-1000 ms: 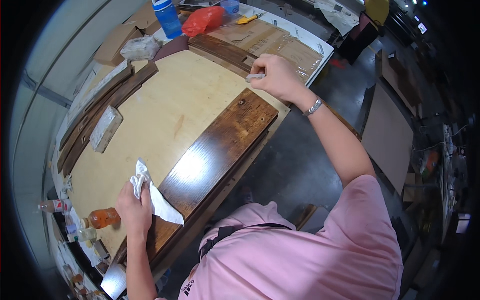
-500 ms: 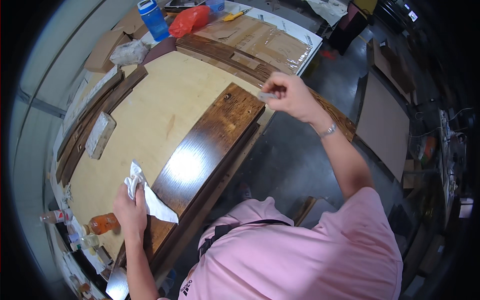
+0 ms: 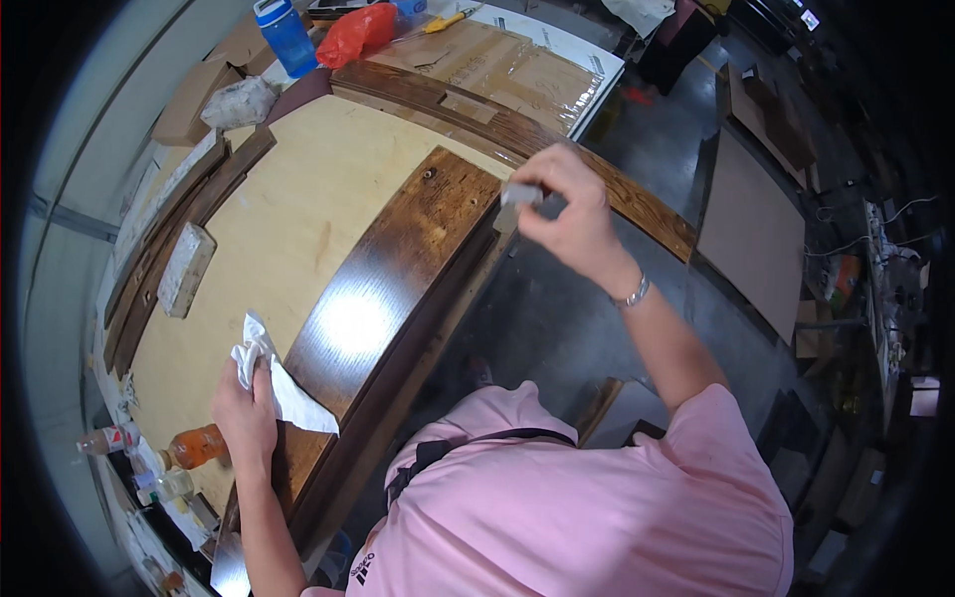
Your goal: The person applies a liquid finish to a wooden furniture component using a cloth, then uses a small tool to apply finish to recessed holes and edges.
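A long, glossy dark-brown wooden board [image 3: 413, 224] lies along the near edge of a pale plywood table. Over the board's lower-left part my left hand [image 3: 244, 413] is closed around a crumpled white cloth [image 3: 301, 403], one corner of it draping onto the wood. My right hand [image 3: 569, 207] is raised beside the board's far right end. Its thumb and fingers pinch a small light-grey piece [image 3: 519, 195], slightly blurred, whose exact kind I cannot make out. Near the board's far end a small dark round spot [image 3: 430, 173] shows in the surface.
At the left stand a whitish block [image 3: 187, 269], curved brown wooden pieces [image 3: 189, 219] and an orange drink bottle [image 3: 196, 447]. Behind are a blue bottle [image 3: 285, 38], a red plastic bag [image 3: 355, 36] and flat cardboard [image 3: 487, 65]. Another brown strip [image 3: 637, 207] sticks out past the table.
My right hand has shifted slightly, and the grey piece now shows a broader side. The view has moved a little; the left hand still holds the cloth in about the same place.
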`<state>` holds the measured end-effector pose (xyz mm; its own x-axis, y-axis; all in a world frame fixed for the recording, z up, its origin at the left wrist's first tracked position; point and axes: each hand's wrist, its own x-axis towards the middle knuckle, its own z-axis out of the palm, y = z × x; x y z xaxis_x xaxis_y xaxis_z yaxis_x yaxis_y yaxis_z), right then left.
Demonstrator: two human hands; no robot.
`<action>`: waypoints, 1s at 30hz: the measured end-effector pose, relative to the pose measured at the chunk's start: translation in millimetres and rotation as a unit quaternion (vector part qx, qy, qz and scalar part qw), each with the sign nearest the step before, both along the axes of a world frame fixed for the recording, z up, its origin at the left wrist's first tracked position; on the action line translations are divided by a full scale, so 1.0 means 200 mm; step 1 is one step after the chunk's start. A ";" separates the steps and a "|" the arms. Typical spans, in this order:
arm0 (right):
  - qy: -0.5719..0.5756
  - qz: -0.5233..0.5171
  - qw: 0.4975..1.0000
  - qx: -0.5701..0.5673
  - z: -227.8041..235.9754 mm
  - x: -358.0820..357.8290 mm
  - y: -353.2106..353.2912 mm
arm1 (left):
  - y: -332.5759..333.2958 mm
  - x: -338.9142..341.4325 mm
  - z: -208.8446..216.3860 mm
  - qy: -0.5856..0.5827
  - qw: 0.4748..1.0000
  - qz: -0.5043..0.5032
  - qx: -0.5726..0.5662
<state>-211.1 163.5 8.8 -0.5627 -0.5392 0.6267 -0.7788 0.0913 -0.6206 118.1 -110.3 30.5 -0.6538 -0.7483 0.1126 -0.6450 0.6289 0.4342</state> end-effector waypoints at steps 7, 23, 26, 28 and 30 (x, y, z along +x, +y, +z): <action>0.071 0.116 0.991 0.017 0.00 0.24 -0.12 | 0.00 -0.01 0.00 -0.002 1.000 0.006 0.004; 0.154 0.273 0.949 0.027 0.00 1.03 -0.46 | -0.23 0.70 0.20 0.178 0.983 0.032 -0.036; 0.154 0.284 0.946 0.030 0.00 1.26 -0.51 | -0.31 1.29 0.25 0.137 0.985 0.095 -0.043; 0.157 0.306 0.939 0.025 0.00 1.46 -0.58 | -0.32 1.68 0.21 -0.049 0.973 0.181 -0.133; 0.159 0.331 0.930 0.029 0.01 1.67 -0.64 | -0.35 1.96 0.14 -0.056 0.978 0.181 -0.090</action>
<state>122.6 35.7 10.2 0.1137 -0.7399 0.6631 -0.8199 -0.4467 -0.3580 511.0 -179.3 57.8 -0.3659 -0.9075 0.2065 -0.8763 0.4107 0.2518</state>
